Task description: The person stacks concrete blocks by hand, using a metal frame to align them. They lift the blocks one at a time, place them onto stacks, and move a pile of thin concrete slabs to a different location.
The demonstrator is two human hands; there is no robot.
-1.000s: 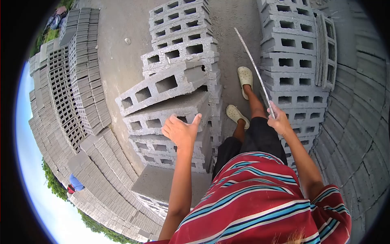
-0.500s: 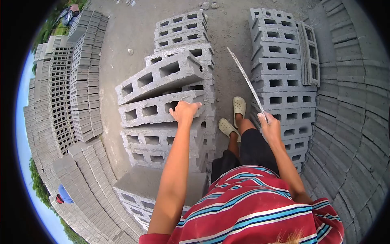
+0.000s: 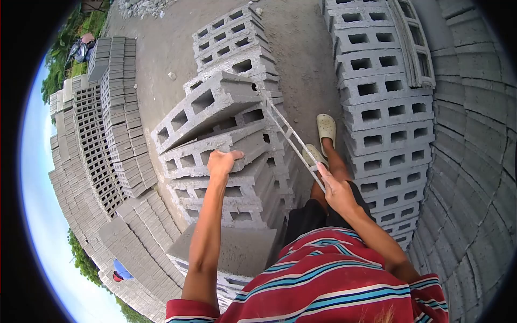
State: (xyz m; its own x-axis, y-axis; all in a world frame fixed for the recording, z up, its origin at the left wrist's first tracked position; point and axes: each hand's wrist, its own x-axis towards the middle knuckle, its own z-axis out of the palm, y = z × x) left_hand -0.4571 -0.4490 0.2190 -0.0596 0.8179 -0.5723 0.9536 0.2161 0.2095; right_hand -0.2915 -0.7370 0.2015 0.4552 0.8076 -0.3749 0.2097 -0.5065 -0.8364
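My left hand [image 3: 222,162] is closed over the near edge of a grey hollow concrete block [image 3: 194,148] on the middle stack, its thumb lying along the block's end. Another hollow block [image 3: 207,105] sits askew on top of that one, tilted with a wedge-shaped gap beneath. In my right hand [image 3: 335,189] is a thin, narrow frame with crossbars [image 3: 288,129], much like a small ladder. The frame slants up and left, its far end near the side of the middle stack. My fingers hide its near end.
A second block stack [image 3: 396,110] stands to the right, with a similar frame [image 3: 417,43] against it. Rows of blocks fill the right side [image 3: 468,161] and far left [image 3: 118,107]. My feet in pale clogs [image 3: 326,129] stand between the stacks. Blue and red items [image 3: 121,271] lie lower left.
My right hand has moved left and down, swinging the frame toward the middle stack and turning its crossbars into view. My left hand stays on the same block. The view has shifted.
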